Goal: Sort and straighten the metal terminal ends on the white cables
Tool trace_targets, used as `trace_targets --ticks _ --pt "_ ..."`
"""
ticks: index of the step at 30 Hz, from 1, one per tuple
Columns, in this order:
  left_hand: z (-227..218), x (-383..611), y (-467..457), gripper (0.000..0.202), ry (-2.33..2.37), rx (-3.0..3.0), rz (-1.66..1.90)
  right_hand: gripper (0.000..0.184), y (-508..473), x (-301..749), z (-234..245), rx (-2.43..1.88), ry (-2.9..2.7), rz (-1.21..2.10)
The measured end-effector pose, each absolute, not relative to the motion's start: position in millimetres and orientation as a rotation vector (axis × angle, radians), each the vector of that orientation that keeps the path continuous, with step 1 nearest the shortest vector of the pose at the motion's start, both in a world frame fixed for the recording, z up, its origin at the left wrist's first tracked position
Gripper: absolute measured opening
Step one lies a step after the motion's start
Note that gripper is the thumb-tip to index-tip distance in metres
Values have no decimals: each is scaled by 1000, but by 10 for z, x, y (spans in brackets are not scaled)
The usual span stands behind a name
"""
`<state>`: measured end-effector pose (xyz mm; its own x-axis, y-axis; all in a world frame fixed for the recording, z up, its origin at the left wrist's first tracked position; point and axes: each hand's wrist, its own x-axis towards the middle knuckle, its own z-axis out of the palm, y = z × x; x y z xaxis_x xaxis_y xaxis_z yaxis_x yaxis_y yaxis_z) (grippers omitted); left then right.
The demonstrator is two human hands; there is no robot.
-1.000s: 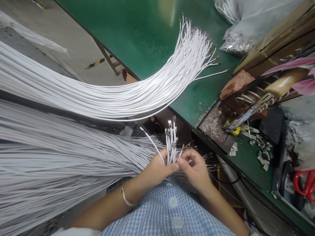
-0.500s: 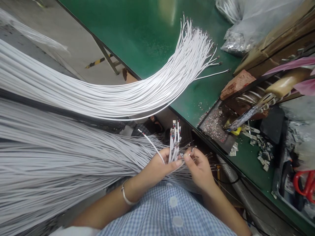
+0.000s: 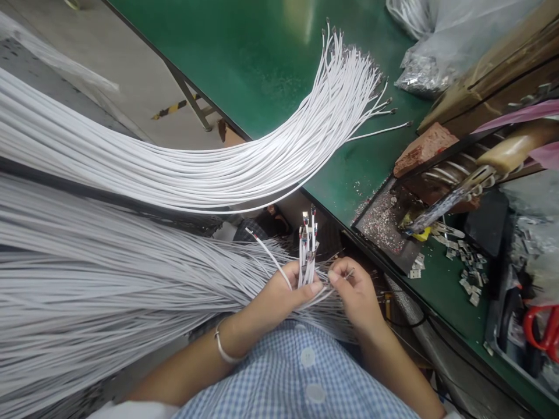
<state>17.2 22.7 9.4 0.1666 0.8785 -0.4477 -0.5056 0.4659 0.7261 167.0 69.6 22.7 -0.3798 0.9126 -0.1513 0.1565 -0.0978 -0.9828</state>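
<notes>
My left hand [image 3: 286, 289] is closed round a small bunch of white cables [image 3: 308, 250], whose ends with small metal connectors stand upright above the fingers. One more white cable [image 3: 268, 253] leans out to the left between its fingers, with bare coloured wire at the tip. Just to the right, my right hand [image 3: 353, 285] pinches with thumb and forefinger near a cable end; what exactly sits in the pinch is too small to tell. Under both hands spreads a thick bundle of greyish-white cables [image 3: 131, 267].
A second large bundle of white cables [image 3: 244, 171] curves onto the green table [image 3: 209, 64]. At right lie a soldering iron [image 3: 458, 192], a brick [image 3: 425, 148], loose metal connectors [image 3: 469, 270], a plastic bag of metal parts [image 3: 423, 73] and red-handled scissors [image 3: 541, 329].
The bunch of cables in my left hand has shifted slightly left and up. My right hand's fingertips have turned and dropped a little, close beside the left thumb.
</notes>
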Motion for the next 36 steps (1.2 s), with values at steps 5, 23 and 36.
trace_targets --ticks 5,23,36 --pt "108 153 287 16 971 327 1126 29 697 1751 247 -996 -1569 1608" --pt "133 271 311 13 875 -34 1235 18 609 1539 218 -1122 -2187 1265" --pt "84 184 325 15 988 211 1212 3 579 1692 184 -1267 -1661 1533"
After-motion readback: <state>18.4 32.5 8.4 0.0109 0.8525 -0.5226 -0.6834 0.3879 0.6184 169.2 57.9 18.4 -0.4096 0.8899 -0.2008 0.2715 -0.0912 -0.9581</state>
